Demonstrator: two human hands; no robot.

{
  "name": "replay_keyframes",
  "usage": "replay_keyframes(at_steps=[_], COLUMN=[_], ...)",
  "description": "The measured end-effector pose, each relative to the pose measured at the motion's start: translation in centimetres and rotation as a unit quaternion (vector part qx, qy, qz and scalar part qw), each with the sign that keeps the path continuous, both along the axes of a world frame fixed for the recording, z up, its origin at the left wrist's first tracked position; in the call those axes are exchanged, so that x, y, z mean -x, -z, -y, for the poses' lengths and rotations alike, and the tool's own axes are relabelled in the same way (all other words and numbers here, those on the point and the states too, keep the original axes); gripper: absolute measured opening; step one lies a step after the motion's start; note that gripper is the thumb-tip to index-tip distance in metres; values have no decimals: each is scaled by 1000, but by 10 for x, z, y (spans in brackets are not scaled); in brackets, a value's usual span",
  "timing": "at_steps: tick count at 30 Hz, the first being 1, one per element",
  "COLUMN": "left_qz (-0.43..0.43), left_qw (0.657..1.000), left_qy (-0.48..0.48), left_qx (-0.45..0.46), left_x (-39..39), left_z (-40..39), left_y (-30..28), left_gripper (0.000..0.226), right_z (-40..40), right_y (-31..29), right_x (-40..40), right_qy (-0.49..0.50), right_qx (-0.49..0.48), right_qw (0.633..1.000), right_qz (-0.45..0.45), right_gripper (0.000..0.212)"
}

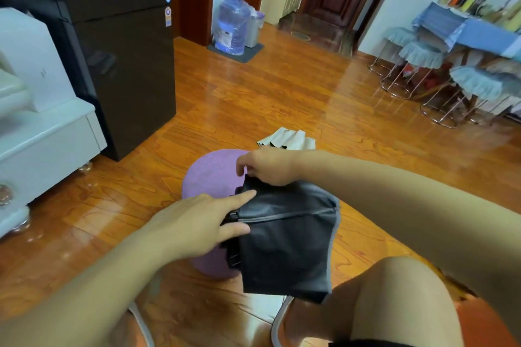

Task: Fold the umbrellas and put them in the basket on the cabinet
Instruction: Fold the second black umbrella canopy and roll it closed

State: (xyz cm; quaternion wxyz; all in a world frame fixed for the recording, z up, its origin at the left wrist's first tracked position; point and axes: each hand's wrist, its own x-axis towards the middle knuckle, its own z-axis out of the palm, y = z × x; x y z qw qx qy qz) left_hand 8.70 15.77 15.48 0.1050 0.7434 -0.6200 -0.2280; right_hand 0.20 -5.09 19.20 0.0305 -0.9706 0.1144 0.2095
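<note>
- Black umbrella (pixel 284 245) lies half-collapsed between both hands, above a purple stool (pixel 210 175).
- Right hand (pixel 267 166) pinches its top edge, fingers curled.
- Left hand (pixel 197 222) presses its ribs, fingers straight.

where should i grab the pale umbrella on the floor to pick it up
Probably by its bunched near end, coming from above. The pale umbrella lies flat on the floor beyond the right hand, its pleats fanning away; its near end is hidden, so the handle cannot be seen.
</note>
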Motion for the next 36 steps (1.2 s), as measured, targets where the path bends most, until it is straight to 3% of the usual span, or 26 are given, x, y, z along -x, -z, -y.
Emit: replay_keyframes(at_steps=[3, 5, 7, 11, 15, 17, 21, 25, 27, 29, 32, 36], left_qz=[-140, -276, -372, -472, -535, -544, -535, -541, -541, -538, -539, -521], left_qw=[985, 944, 900, 840, 791, 782, 794, 795, 797, 799, 800, 820], left_qy=[-95, -174, -221, -263, -295, -304, -289, -275, -268, -267, -263, -235], left_qx=[32, 41, 47, 53, 25, 14, 2, -10, -9, -7, -12, -31], left_x=[-13, -18, -28, -40, -37, -34, -27, -22, -22, -23, -28, -34], left_z=[12, 15, 14, 10, 9, 10, 13, 15, 14, 13, 10, 3], left_y=[10, 12, 10, -4, -6, -4, -5, -5, -6, -6, -9, -13], left_gripper=[66, 58, 49, 22, 25, 26, 24, 23, 24, 26, 28, 23], right_z=[17, 29, 34, 25, 16, 16, 23, 26, 26, 25, 17, 4], right_y=[-17, -40, -57, -30, 14, 15, 3, 17, 13, 5, -12, -38], right_x=[-7, 4, 34, 101, 136, 138, 133, 131, 130, 134, 145, 149], right_qy=[64, 165, 274, 409, 507, 485, 409, 379, 382, 356, 272, 225], right_qx=[69, 14, -46, -162, -312, -348, -349, -340, -361, -363, -336, -319], right_qw=[977, 917, 851, 784, 702, 712, 752, 811, 799, 803, 844, 859], right_qz=[190, 364, 446, 438, 390, 370, 380, 288, 293, 310, 317, 332], right_gripper=[43, 35, 24, 17, 28, 34, 46, 73, 78, 67, 58, 39])
